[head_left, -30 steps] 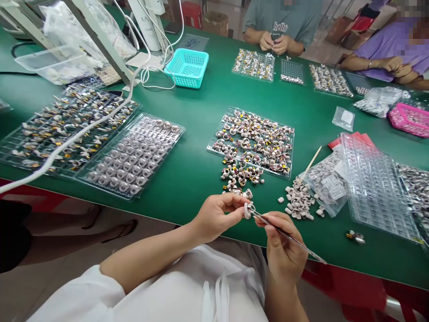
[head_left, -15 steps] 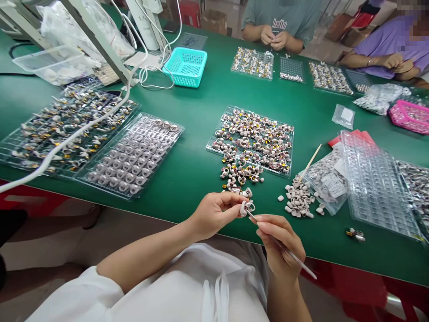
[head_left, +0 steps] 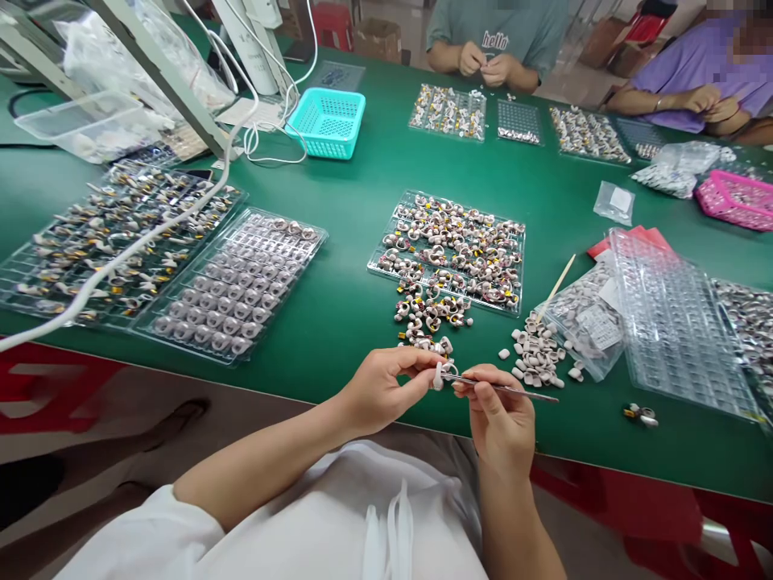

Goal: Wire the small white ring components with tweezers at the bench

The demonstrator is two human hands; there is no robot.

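Note:
My left hand pinches a small pale part between thumb and fingers, just above the near edge of the green table. My right hand grips thin metal tweezers, held almost level, with the tip touching the small part. Just beyond my hands lies a loose heap of small parts in front of a clear tray of similar parts. To the right lies a pile of pale shells.
Two clear trays of parts lie at the left under a white cable. An empty clear tray, a parts bag and a wooden stick lie at the right. A teal basket stands at the back. Two other people work across the table.
My right hand has swung the tweezers from slanting down to the right to almost level. My left hand keeps hold of the small part in nearly the same spot.

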